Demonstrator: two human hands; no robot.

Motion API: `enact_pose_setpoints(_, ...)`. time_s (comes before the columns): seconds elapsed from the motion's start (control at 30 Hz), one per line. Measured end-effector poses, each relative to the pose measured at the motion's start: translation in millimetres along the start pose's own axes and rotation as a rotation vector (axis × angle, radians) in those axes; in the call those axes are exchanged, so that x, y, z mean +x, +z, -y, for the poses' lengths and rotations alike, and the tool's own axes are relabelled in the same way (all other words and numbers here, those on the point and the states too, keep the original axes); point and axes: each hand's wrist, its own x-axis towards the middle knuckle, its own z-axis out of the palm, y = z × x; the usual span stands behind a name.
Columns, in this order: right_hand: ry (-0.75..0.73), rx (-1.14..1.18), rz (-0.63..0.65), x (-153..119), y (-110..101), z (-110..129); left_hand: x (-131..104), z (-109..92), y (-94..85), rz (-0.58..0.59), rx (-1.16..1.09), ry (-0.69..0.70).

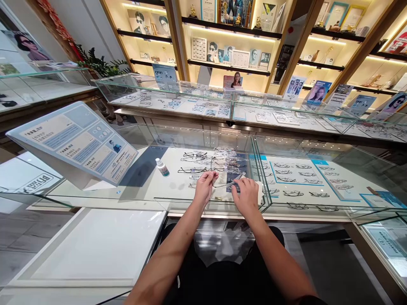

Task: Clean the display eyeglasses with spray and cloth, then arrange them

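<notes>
Glasses (220, 186) with a thin dark frame are up between my 2 hands, over the glass-topped table (143, 186), and so slight a frame looks easy to lose or bend. If I squeezed harder on the left than on the right, I judge the thin wire could twist; if both sides let go, it would drop onto the glass and might be scratched. My left fingers (210, 175) are pinched together on the frame's left part, where a dark slender piece rises just past the fingertips. My right fingers (241, 183) are curled at the other end, thumb below the index; I cannot tell whether they grip it or only steady it, since detail there is too small. So the frame spans the gap between both sets of fingers, above the rows of display frames (192, 170). A small gold-coloured object (218, 198) lies just below that gap, and a careless wrist could knock it. The spray bottle (163, 169) stands upright, well apart to my left.
</notes>
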Motion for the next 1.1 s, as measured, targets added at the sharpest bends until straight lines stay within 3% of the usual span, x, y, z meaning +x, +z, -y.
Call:
enact_pose_setpoints(0.27, 0.012, 0.011, 0.069, -11, -5, 9, 3, 0, -3.8, -0.02, -0.063, -0.01)
enact_pose_setpoints(0.5, -0.012, 0.078, 0.141, -12, -2, 20, -6, -3, 3.5, 0.037, 0.016, -0.022)
enact_pose_setpoints(0.9, 0.017, 0.532, 0.028, -5, 15, 23, -48, -7, 29.8, 0.177, 0.119, -0.064)
enact_pose_setpoints(1.1, 0.098, 0.714, -0.081, -16, -2, 24, -68, -13, 48.1, 0.283, 0.118, -0.09)
